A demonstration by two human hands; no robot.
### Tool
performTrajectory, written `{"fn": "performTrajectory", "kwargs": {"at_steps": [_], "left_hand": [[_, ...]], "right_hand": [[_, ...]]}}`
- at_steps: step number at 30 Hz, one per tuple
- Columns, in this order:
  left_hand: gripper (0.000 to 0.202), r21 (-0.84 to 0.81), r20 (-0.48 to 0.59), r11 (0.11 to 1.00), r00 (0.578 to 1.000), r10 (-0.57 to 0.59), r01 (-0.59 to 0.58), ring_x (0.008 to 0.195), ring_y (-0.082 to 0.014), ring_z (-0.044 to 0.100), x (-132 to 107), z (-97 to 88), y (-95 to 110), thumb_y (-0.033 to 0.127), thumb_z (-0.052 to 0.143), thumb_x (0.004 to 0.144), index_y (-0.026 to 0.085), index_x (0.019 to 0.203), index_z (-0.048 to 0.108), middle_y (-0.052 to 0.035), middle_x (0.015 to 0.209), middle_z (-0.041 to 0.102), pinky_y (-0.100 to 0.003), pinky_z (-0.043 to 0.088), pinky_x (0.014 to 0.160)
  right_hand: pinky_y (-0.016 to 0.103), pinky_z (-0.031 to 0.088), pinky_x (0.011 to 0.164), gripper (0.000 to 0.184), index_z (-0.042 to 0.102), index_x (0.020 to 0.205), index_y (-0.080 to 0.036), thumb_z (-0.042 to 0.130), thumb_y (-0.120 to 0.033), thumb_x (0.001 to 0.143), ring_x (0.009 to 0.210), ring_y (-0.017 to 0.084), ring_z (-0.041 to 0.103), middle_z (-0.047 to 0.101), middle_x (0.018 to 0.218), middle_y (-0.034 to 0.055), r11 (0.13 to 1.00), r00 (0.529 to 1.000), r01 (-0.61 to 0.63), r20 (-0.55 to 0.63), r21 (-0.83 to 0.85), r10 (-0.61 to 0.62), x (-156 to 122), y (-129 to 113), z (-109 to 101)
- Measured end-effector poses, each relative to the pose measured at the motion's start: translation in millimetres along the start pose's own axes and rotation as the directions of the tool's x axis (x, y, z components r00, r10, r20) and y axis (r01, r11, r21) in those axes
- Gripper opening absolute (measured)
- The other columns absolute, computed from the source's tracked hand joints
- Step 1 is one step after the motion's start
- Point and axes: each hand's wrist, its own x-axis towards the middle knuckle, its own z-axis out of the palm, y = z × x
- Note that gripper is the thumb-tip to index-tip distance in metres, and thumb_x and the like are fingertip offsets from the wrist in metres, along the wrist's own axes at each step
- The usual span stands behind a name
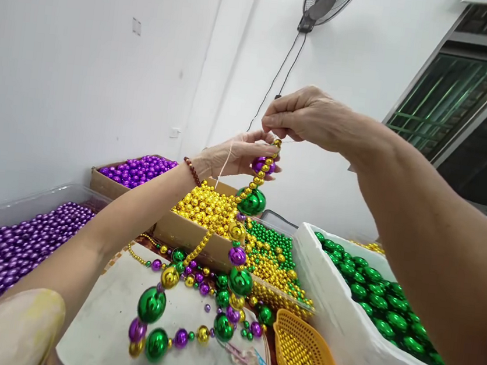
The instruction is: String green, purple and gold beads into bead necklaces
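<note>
My left hand (242,154) is raised in the middle of the view, its fingers closed around the top of a bead string (237,256). The string loops down with gold, green and purple beads of mixed sizes. Just above, my right hand (301,116) pinches thumb against fingers at the strand's upper end. A thin thread shows beside its fingertips; whether a needle is in them is hidden. A white cord (224,165) hangs across my left wrist, near a brown bead bracelet (192,171).
Boxes of purple beads (139,170) and gold beads (206,204) stand behind. A purple-bead tub (10,261) lies left; a white foam box (322,303) of green beads stands right. Before it sits a yellow basket (332,362). More strung beads lie on the pale work surface (101,313).
</note>
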Motion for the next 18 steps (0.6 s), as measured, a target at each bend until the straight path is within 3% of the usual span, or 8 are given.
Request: {"fn": "performTrajectory", "kwargs": {"at_steps": [4, 8, 13, 18], "left_hand": [[0.033, 0.331, -0.188, 0.940, 0.971, 0.149, -0.080, 0.064, -0.0069, 0.058, 10, 6.1, 3, 0.016, 0.080, 0.076, 0.017, 0.098, 0.057, 0.0019, 0.080, 0.058, -0.025, 0.047, 0.064], [0.026, 0.577, -0.264, 0.811, 0.917, 0.300, -0.099, 0.062, -0.0069, 0.055, 6, 21.8, 15, 0.018, 0.079, 0.080, 0.016, 0.093, 0.056, 0.0032, 0.071, 0.051, -0.024, 0.046, 0.061], [0.029, 0.580, -0.280, 0.811, 0.916, 0.288, -0.077, 0.071, -0.0115, 0.065, -16, 32.7, 40, 0.041, 0.064, 0.095, 0.014, 0.090, 0.055, -0.0025, 0.076, 0.059, -0.027, 0.054, 0.067], [0.024, 0.582, -0.292, 0.810, 0.911, 0.292, -0.073, 0.083, -0.0141, 0.070, -27, 28.3, 53, 0.037, 0.062, 0.095, 0.014, 0.100, 0.057, -0.0049, 0.092, 0.065, -0.028, 0.058, 0.075]], "right_hand": [[0.028, 0.030, 0.054, 0.021, 0.064, 0.061, -0.017, 0.075, -0.023, 0.077, 0.058, 0.011, 0.046, 0.052, 0.055, -0.0003, 0.993, 0.999, -0.034, -0.022, -0.112, 0.032, 8, 0, -3], [0.028, 0.029, 0.054, 0.020, 0.064, 0.060, -0.017, 0.070, -0.021, 0.079, 0.056, 0.010, 0.042, 0.052, 0.056, -0.0010, 0.974, 0.994, -0.087, -0.084, -0.207, 0.071, 5, -15, -3], [0.028, 0.028, 0.054, 0.019, 0.066, 0.067, -0.016, 0.061, -0.014, 0.085, 0.054, 0.007, 0.037, 0.050, 0.056, -0.0028, 0.979, 0.987, -0.099, -0.144, -0.178, 0.074, -1, -28, -6], [0.028, 0.026, 0.050, 0.021, 0.065, 0.067, -0.017, 0.062, -0.013, 0.087, 0.048, 0.005, 0.036, 0.050, 0.053, -0.0050, 0.992, 0.982, -0.079, -0.178, -0.094, 0.061, 1, -31, -9]]}}
